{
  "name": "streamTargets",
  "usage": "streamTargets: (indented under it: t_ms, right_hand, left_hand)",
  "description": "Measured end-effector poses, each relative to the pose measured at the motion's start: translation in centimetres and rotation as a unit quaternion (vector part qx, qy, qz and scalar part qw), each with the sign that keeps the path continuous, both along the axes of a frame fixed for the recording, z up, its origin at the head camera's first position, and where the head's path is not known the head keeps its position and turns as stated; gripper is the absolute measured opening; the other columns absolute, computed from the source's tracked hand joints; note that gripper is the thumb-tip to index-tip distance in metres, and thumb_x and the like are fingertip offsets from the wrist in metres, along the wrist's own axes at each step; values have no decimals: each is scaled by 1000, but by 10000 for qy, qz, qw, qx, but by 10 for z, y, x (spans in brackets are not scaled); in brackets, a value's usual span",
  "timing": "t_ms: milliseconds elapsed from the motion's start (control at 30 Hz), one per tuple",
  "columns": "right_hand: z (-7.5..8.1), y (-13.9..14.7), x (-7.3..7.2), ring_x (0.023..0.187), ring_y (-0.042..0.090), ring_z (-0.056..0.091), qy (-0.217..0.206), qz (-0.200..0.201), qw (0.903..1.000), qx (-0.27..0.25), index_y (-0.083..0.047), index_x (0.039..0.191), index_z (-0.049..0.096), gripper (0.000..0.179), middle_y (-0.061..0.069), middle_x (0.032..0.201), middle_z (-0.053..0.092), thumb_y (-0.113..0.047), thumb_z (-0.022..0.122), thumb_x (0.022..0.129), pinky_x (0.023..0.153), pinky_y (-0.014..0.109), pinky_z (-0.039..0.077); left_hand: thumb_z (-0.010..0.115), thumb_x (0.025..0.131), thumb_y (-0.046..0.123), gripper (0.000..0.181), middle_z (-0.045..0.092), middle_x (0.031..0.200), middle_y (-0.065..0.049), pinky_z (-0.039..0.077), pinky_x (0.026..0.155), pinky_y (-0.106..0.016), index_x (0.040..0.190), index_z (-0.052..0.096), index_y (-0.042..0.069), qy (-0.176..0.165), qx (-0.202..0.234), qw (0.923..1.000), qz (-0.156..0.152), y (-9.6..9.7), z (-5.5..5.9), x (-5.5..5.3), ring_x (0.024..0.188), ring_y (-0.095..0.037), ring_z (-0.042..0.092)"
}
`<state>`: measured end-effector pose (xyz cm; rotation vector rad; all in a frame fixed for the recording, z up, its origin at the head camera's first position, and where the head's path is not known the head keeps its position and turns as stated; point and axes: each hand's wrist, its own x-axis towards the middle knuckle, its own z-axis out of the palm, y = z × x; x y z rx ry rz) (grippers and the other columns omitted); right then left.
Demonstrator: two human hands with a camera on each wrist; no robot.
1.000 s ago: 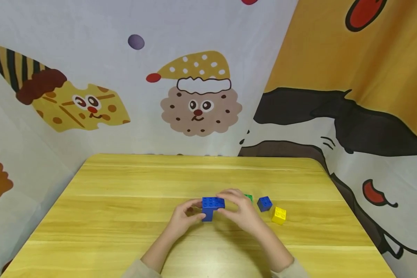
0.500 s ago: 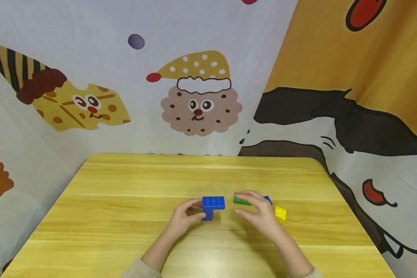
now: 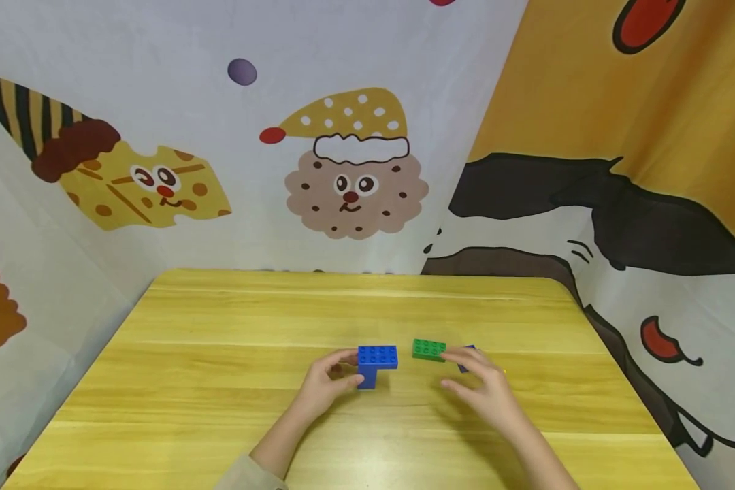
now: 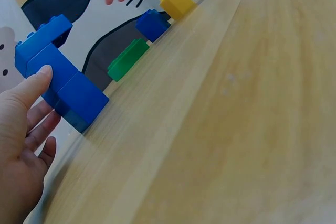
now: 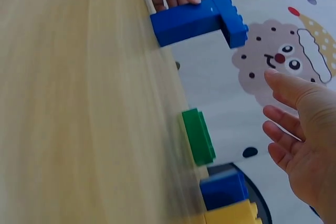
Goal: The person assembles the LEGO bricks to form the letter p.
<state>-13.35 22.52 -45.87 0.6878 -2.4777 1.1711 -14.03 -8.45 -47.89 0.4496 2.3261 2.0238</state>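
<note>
A stack of blue toy building bricks (image 4: 79, 90) stands on the table, with a longer blue brick (image 3: 378, 355) across its top that overhangs to the right. My left hand (image 3: 320, 388) holds the stack from the left side, thumb on the front face and fingers behind. My right hand (image 3: 486, 384) is in the air to the right, fingers apart and nothing in them. In the head view it overlaps a small blue brick (image 4: 152, 25) and hides nearly all of a yellow brick (image 4: 177, 3). A flat green brick (image 3: 429, 350) lies just beyond its fingertips.
The wooden table (image 3: 251, 313) ends at a straight back edge, with a cartoon-printed cloth (image 3: 177, 68) hanging behind it. In the right wrist view the green, small blue and yellow bricks form a loose row.
My right hand has left the long blue brick on the stack and moved right, past the green brick, uncovering it. My left hand keeps its hold on the stack.
</note>
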Motion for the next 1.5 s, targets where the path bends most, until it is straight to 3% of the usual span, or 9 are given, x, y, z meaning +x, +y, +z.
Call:
streamTargets:
  t_ms: [100, 300, 600, 933, 1233, 1500]
  right_hand:
    - [-3, 8, 2, 112, 17, 54, -52, -89, 9999, -71, -15, 117, 68, 47, 3, 119, 62, -6, 82, 73, 93, 13, 37]
    - [-6, 25, 8, 114, 13, 51, -259, -475, 9985, 34, -12, 117, 67, 42, 7, 121, 61, -10, 80, 77, 95, 11, 31]
    - [-10, 53, 10, 108, 3, 50, 218, -870, 9957, 230, -5, 114, 68, 46, 6, 116, 63, -1, 82, 70, 88, 7, 35]
    - [-15, 74, 10, 106, -1, 48, 51, -1211, 9918, 402, -6, 115, 67, 45, 6, 116, 64, -2, 82, 72, 82, 15, 41]
    - [-27, 83, 6, 100, 4, 51, -254, -1270, 9901, 546, -7, 117, 66, 47, 7, 117, 64, -6, 82, 73, 78, 20, 45]
    - [-33, 86, 4, 96, 19, 58, -501, -1279, 9888, 578, -8, 117, 67, 44, 4, 114, 64, -8, 81, 75, 76, 24, 49]
  left_hand:
    - [73, 83, 2, 38, 65, 105, -11, 43, 88, -53, 120, 63, 0, -1, -4, 10000, 9, 0, 1, 0, 102, -41, 55]
    - [73, 83, 2, 38, 65, 105, -10, 43, 88, -53, 120, 63, 0, -52, -7, 10000, 6, 0, 2, 0, 101, -40, 56]
    - [73, 83, 3, 37, 65, 104, -10, 43, 88, -53, 119, 64, 1, -24, -13, 10000, 8, 1, 2, 0, 102, -41, 55]
    - [73, 83, 4, 37, 65, 104, -10, 43, 88, -53, 119, 64, 0, -33, -37, 10000, 34, 1, 2, 1, 101, -41, 55]
    - [73, 83, 4, 38, 65, 104, -10, 43, 88, -52, 119, 64, 0, -45, -39, 10000, 57, 1, 2, 2, 101, -41, 55]
    - [73, 83, 4, 37, 65, 104, -10, 43, 87, -52, 118, 64, 1, -48, -57, 10000, 60, 1, 0, 1, 101, -41, 55]
